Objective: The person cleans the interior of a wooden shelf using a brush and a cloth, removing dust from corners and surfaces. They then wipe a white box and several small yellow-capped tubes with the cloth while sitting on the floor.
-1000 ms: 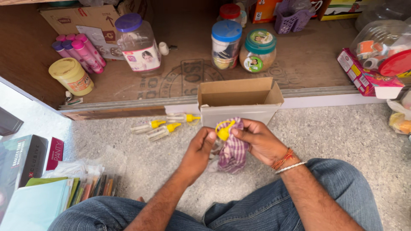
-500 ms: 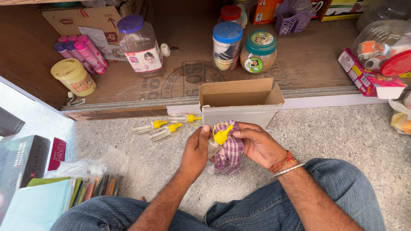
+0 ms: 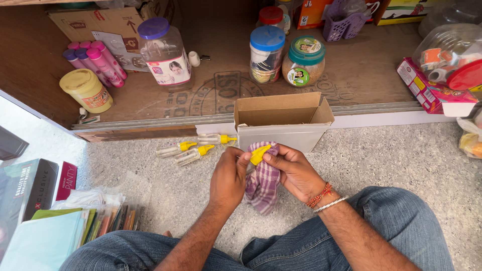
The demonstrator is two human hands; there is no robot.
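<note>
I see both hands together above the speckled floor [image 3: 381,160]. My left hand [image 3: 228,178] and right hand [image 3: 293,170] jointly clamp a small clear bottle with a yellow nozzle cap [image 3: 259,154], wrapped in a purple checked cloth [image 3: 262,186]. It sits just before the open grey cardboard box [image 3: 281,120]. Three similar yellow-capped bottles [image 3: 193,150] lie left.
</note>
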